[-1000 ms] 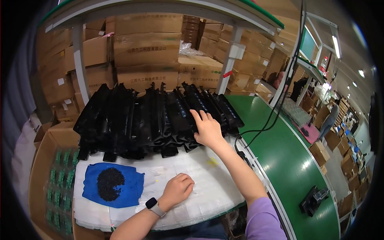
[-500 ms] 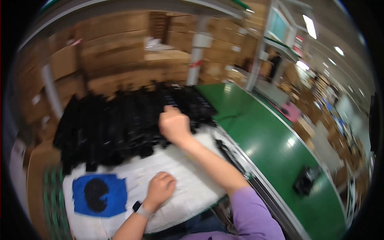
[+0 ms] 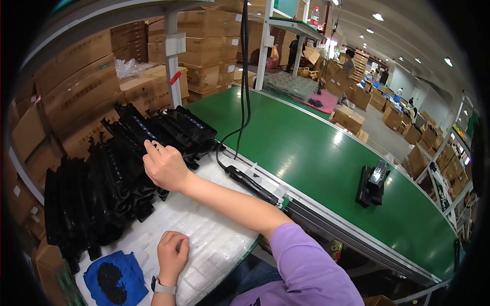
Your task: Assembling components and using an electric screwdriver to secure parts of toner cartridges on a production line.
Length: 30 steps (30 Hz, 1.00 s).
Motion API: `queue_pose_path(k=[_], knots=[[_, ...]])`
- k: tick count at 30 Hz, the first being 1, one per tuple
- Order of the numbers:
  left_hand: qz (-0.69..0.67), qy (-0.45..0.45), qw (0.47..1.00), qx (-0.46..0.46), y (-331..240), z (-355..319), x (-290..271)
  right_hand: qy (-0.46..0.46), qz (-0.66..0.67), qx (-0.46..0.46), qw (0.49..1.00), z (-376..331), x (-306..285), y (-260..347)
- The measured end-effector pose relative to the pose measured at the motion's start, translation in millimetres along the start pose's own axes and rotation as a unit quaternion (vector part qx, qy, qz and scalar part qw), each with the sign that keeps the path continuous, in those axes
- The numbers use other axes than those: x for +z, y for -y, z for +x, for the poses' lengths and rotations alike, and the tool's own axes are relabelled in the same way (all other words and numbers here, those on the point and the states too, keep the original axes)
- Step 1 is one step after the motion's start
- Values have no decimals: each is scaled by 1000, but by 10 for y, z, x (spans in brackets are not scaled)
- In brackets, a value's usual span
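My right hand (image 3: 166, 166) reaches over a row of long black plastic parts (image 3: 84, 199). Its fingertips are pinched at the near end of one long black plastic part (image 3: 135, 125) that lies slantwise on top of the others. The palm side and the exact grip are hidden. My left hand (image 3: 172, 252), with a watch at the wrist, rests on the white padded sheet (image 3: 204, 229), fingers curled and nothing visible in them. Left of it lies a blue cloth (image 3: 135, 268) bearing a heap of small black pieces (image 3: 109, 280).
A black electric screwdriver (image 3: 252, 186) on a hanging cable (image 3: 245, 76) lies along the sheet's right edge. Beyond runs a green conveyor belt (image 3: 301, 148), carrying a black device (image 3: 371, 186). Cardboard boxes (image 3: 79, 84) are stacked behind the parts, beside a metal post (image 3: 172, 71).
The view has swung to the right and sharpened. The hanging cable has come into sight. My right hand remains over the black parts; my left hand still rests curled on the sheet.
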<state>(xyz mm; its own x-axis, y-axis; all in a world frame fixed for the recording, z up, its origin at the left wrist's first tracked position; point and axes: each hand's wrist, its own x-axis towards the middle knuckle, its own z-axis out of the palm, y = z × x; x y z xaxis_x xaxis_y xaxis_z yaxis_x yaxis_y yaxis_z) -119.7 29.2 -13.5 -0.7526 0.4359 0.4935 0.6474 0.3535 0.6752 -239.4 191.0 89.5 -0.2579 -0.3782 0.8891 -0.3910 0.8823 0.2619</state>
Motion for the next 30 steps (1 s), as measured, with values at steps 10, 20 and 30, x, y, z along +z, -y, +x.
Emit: queue_pose_path(k=[10, 20, 30], knots=[[-86, -209, 974, -21, -114, 25, -194, -14, 104, -107, 989, -833, -1928, -18], [-145, -102, 953, -245, 105, -120, -414, 173, 288, -135, 932, -1650, -1624, -99], [-114, -125, 962, -214, -25, -519, -285, 298, 389, 115, 864, -1402, -1316, -108]])
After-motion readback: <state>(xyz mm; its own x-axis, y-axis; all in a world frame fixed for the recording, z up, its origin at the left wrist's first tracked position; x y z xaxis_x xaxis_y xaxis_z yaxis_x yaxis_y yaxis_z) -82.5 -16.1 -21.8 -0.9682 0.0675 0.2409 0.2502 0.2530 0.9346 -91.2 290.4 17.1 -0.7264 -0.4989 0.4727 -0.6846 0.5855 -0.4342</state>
